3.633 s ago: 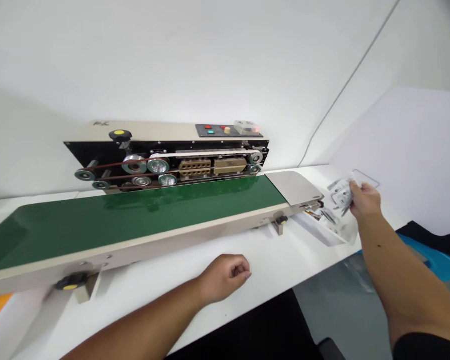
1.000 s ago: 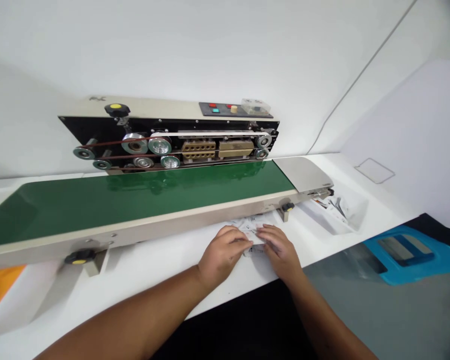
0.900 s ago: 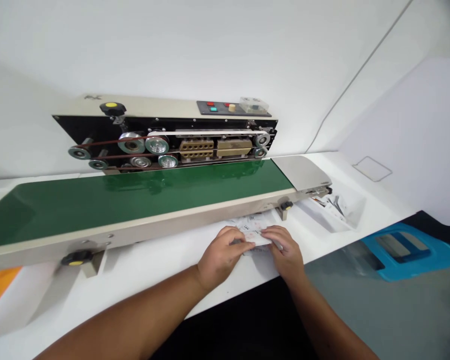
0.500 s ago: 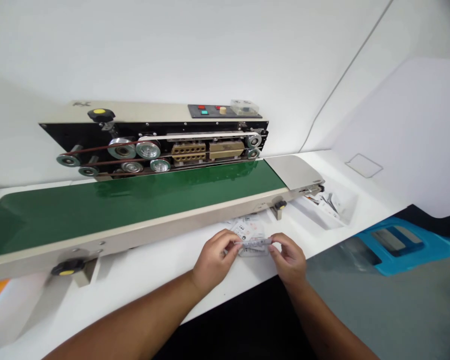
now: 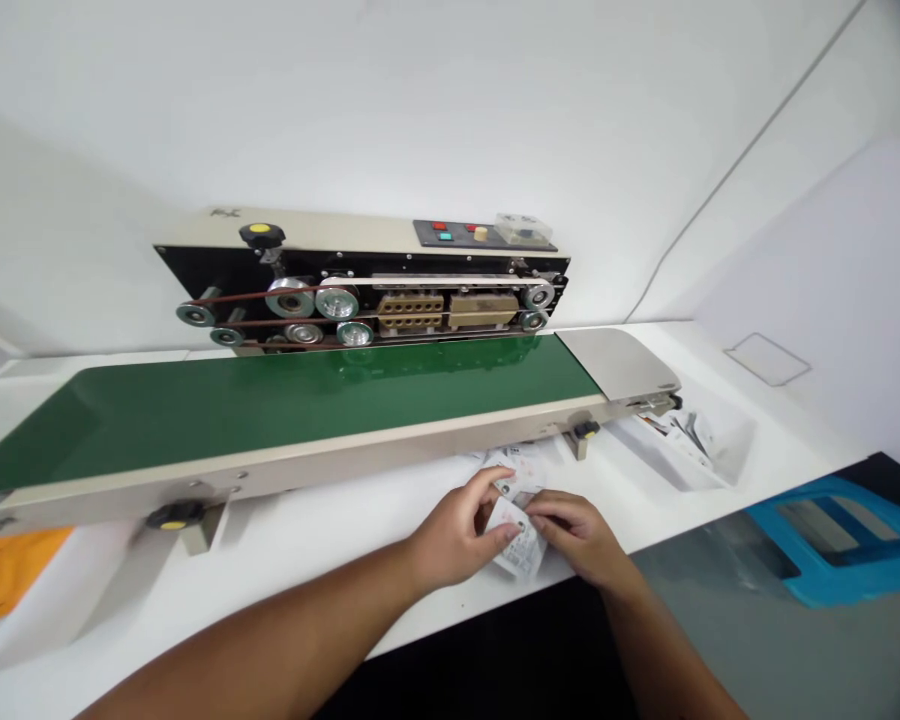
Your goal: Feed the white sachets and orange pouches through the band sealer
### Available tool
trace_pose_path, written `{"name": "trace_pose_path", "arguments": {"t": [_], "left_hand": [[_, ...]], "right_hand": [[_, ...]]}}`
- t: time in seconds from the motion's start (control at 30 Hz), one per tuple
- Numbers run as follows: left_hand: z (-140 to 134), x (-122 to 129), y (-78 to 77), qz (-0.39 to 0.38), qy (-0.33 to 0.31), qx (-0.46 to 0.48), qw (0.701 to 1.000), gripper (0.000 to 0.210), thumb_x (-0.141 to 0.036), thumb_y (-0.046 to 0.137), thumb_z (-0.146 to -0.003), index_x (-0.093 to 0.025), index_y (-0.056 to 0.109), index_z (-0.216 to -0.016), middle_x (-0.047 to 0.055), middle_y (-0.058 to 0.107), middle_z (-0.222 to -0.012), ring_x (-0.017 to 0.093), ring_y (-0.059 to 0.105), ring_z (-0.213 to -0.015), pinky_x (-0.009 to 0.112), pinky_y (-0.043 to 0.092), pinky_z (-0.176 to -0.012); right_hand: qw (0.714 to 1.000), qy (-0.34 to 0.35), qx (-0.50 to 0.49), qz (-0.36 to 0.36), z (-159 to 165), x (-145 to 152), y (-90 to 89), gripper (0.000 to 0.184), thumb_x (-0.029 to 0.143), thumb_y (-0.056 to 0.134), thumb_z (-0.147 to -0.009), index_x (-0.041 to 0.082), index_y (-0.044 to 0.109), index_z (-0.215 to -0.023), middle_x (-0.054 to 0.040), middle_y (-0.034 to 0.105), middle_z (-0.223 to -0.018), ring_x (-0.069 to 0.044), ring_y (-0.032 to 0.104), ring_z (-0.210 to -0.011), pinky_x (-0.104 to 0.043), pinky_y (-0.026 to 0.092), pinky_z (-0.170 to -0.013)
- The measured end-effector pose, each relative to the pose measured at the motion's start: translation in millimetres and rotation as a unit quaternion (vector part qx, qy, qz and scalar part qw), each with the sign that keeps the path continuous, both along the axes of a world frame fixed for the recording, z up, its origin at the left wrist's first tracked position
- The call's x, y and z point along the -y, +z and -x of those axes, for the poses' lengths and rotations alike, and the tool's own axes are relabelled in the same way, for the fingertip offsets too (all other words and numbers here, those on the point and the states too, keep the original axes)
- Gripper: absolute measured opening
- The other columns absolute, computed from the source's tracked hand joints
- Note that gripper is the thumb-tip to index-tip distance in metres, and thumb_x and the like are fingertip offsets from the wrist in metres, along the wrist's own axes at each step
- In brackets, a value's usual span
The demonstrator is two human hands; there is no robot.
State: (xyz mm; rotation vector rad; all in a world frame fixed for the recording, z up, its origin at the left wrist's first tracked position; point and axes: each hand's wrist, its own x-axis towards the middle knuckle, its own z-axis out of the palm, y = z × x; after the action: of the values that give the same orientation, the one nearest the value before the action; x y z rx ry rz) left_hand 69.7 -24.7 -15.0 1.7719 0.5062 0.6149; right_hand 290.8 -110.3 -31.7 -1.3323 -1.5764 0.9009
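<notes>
A small white printed plastic bag [image 5: 522, 552] is held in front of me, low over the white table's front part. My left hand [image 5: 456, 532] grips its left side, thumb across the printed face and fingers behind. At the bag's upper right edge, the thumb and fingers of my right hand [image 5: 579, 532] are pinched together on it. What lies inside the bag cannot be made out. Just beyond my fingers, more printed bags [image 5: 523, 462] lie on the table, partly under the conveyor's front edge and partly hidden by my hands.
A band sealer [image 5: 360, 290] with rollers stands against the wall, its green conveyor belt [image 5: 285, 400] stretching across in front. To the right, a white bin [image 5: 739, 455] contains printed packets. An orange item [image 5: 15, 570] sits in a left-hand bin. Beyond the table edge is a blue plastic object [image 5: 825, 590].
Both hands have turned the bag so its printed face shows. My left thumb now lies over it, and my right hand has moved closer to the left. The view has shifted left.
</notes>
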Motion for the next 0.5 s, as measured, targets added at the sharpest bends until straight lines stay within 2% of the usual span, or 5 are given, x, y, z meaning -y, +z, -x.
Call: {"name": "trace_pose_path", "arguments": {"t": [0.1, 0.17, 0.3, 0.4, 0.5], "left_hand": [[-1, -2, 4.3, -0.028, 0.009, -0.067, 0.997, 0.027, -0.029, 0.06, -0.092, -0.02, 0.069, -0.116, 0.001, 0.067, -0.081, 0.013, 0.05, -0.064, 0.024, 0.038, -0.06], [-1, -1, 6.0, -0.022, 0.024, -0.078, 0.996, 0.019, -0.028, 0.061, -0.091, -0.02, 0.072, -0.104, -0.002, 0.061, -0.073, 0.012, 0.047, -0.061, 0.023, 0.035, -0.057], [-1, -2, 4.4, 0.049, 0.075, -0.062, 0.994, 0.017, -0.032, 0.065, -0.088, -0.02, 0.061, -0.099, -0.01, 0.039, -0.056, 0.01, 0.035, -0.051, 0.021, 0.027, -0.05], [-3, -2, 2.0, 0.096, 0.088, -0.041, 0.991, 0.023, -0.034, 0.067, -0.087, -0.021, 0.052, -0.099, -0.012, 0.041, -0.054, 0.01, 0.034, -0.049, 0.02, 0.027, -0.048], [-3, -2, 1.2, 0.109, 0.085, -0.041, 0.99, 0.025, -0.034, 0.068, -0.086, -0.022, 0.048, -0.097, -0.011, 0.047, -0.054, 0.01, 0.038, -0.049, 0.02, 0.028, -0.048]], "right_hand": [[1.0, -0.003, 0.0, 0.004, 1, -4, 2.5, 0.017, 0.032, 0.063, -0.098, 0.025, 0.079, -0.097, -0.0045, 0.074, -0.092, -0.019, 0.068, -0.087, -0.029, 0.053, -0.081], [1.0, -0.023, -0.012, 0.002, 0, -4, -0.3, 0.016, 0.033, 0.064, -0.097, 0.025, 0.079, -0.096, -0.0043, 0.073, -0.091, -0.019, 0.068, -0.086, -0.028, 0.054, -0.08], [0.999, -0.039, -0.034, 0.012, -4, 0, -12.0, 0.019, 0.036, 0.069, -0.093, 0.025, 0.078, -0.105, -0.0059, 0.075, -0.099, -0.021, 0.069, -0.088, -0.03, 0.055, -0.079], [0.996, -0.071, -0.042, 0.038, -7, 3, -21.6, 0.026, 0.041, 0.07, -0.091, 0.023, 0.078, -0.108, -0.0071, 0.076, -0.098, -0.022, 0.069, -0.083, -0.032, 0.057, -0.075], [0.992, -0.106, -0.057, 0.05, -6, 4, -24.4, 0.028, 0.044, 0.07, -0.09, 0.021, 0.078, -0.104, -0.0061, 0.075, -0.09, -0.021, 0.068, -0.078, -0.031, 0.057, -0.071]]}}
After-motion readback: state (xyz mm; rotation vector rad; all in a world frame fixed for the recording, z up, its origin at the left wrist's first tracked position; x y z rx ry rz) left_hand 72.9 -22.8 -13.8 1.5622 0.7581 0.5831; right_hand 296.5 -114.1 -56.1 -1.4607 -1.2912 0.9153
